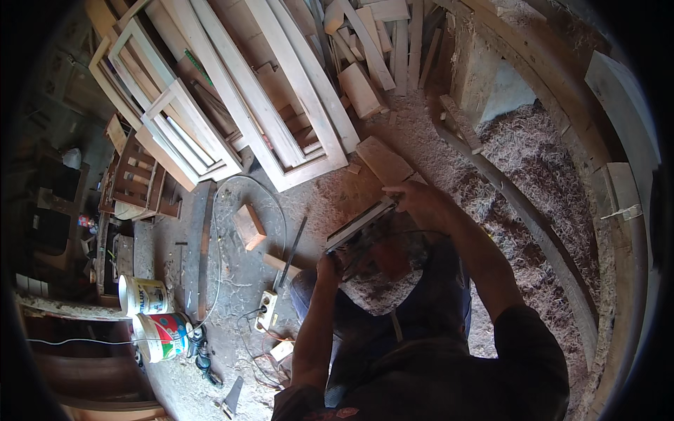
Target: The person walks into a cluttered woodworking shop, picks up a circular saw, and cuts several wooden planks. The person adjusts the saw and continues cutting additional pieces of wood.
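Observation:
Both hands are in front of my lap, at opposite ends of a long, narrow tool with a pale metal edge and a dark body [361,224]. Its exact kind is hard to make out in the shade. At the near left end, my left hand [328,266] is closed round it, most of the fingers in shadow. My right hand [413,200] grips the far right end, fingers bent over the edge. Below the tool, between my knees, shows a dull red shape [391,259]. A wooden block [385,160] lies just beyond my right hand.
Pale wooden frames [309,172] lean together at the far left. Left on the floor are a wood block [249,226], a power strip [266,311] with cables, two buckets [160,337] and a handsaw [232,397]. A curved beam [526,210] and heaped wood shavings [530,151] are at right.

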A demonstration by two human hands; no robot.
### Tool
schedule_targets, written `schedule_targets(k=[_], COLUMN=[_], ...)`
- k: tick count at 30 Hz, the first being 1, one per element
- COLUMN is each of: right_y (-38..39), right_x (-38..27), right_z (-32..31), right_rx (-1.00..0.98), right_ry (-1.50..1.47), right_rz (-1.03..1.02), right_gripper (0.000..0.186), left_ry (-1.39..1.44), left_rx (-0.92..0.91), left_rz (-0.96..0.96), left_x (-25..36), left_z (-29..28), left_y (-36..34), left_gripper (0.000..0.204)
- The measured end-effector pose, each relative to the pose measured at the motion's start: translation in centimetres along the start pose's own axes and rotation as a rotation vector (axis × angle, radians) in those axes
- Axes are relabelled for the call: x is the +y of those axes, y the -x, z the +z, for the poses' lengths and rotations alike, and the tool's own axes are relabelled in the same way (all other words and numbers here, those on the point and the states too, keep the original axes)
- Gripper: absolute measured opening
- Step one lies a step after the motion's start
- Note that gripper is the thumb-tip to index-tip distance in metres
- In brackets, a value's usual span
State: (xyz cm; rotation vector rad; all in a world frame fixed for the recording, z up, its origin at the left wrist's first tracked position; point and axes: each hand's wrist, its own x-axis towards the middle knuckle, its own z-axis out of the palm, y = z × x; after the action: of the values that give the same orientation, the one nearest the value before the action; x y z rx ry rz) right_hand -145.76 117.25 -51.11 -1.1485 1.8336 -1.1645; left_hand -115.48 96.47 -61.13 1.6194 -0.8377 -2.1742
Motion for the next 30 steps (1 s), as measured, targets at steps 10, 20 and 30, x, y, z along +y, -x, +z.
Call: schedule_targets(k=[10,20,30], right_y=[-0.3,-1.6,-0.1], right_x=[12.0,6.4,10.1], right_z=[4.5,3.7,3.0], right_rx=[0.223,0.201,0.059], right_ry=[-0.137,-0.351,-0.081], right_rz=[0.157,0.556,0.190], right_gripper=[0.035,0.031,0.036], left_ry=[-0.013,-0.013,0.041], left_rx=[-0.051,-0.062,-0.079], left_rz=[0.011,0.036,0.005], left_x=[-1.1,-1.8,-1.3], left_z=[-1.3,-1.9,-1.1], left_y=[-1.8,-4.0,-2.5], left_gripper=[0.033,0.030,0.031])
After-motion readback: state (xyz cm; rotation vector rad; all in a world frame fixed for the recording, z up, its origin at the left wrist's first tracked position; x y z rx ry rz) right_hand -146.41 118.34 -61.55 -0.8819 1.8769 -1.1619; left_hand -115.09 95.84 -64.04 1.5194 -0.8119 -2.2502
